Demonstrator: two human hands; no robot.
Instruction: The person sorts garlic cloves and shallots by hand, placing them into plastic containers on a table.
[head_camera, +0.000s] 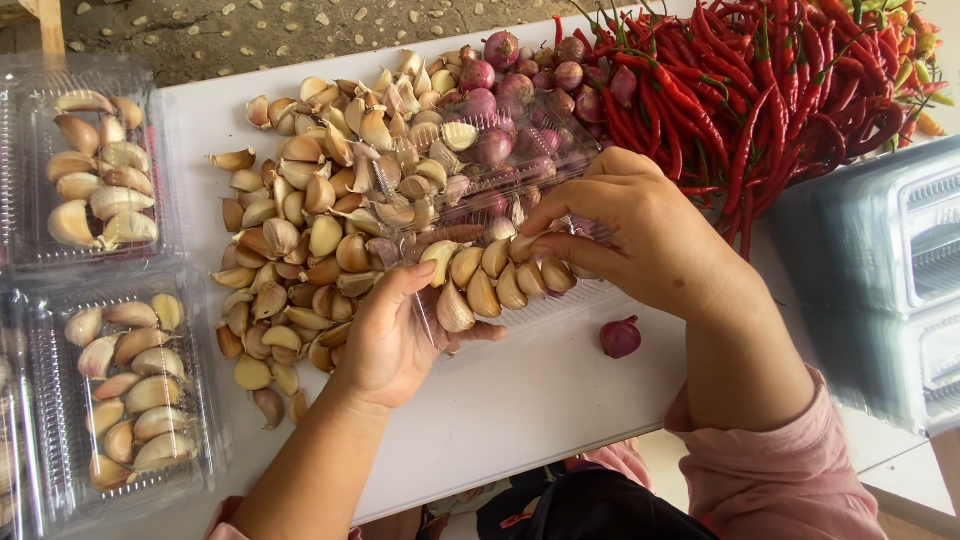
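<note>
My left hand (388, 338) grips the near edge of a clear plastic clamshell box (560, 300) that lies open on the white table (520, 410). Several garlic cloves (480, 285) lie in a row inside it. My right hand (640, 235) rests over the box with its fingertips pinched on a clove at the row's right end. The box's lid (500, 170) stands open over the heap behind it. A big heap of loose garlic cloves (310, 215) lies just left of the box, touching my left hand.
Two closed clear boxes of garlic (95, 165) (125, 395) sit at the left. Shallots (540, 80) and a pile of red chillies (760, 90) lie at the back right, one shallot (620, 337) near my right wrist. Stacked empty clear boxes (890, 280) stand at right.
</note>
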